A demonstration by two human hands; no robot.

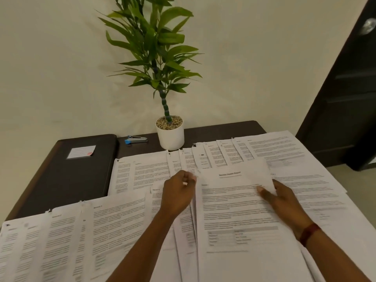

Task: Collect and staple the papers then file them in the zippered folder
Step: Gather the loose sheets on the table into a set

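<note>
My left hand (179,192) pinches the top sheet (234,210) at its left corner and my right hand (284,200) grips its right edge, above papers (132,174) fanned across the desk (223,131). A hasty lift could drag the loose pages beneath out of order.

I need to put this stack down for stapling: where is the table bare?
Two bare strips of table at the back: one between folder and pot, partly taken by the stapler; one right of the pot, behind the papers. The folder's top is free but for a note. Nearer, papers crowd the table.
</note>
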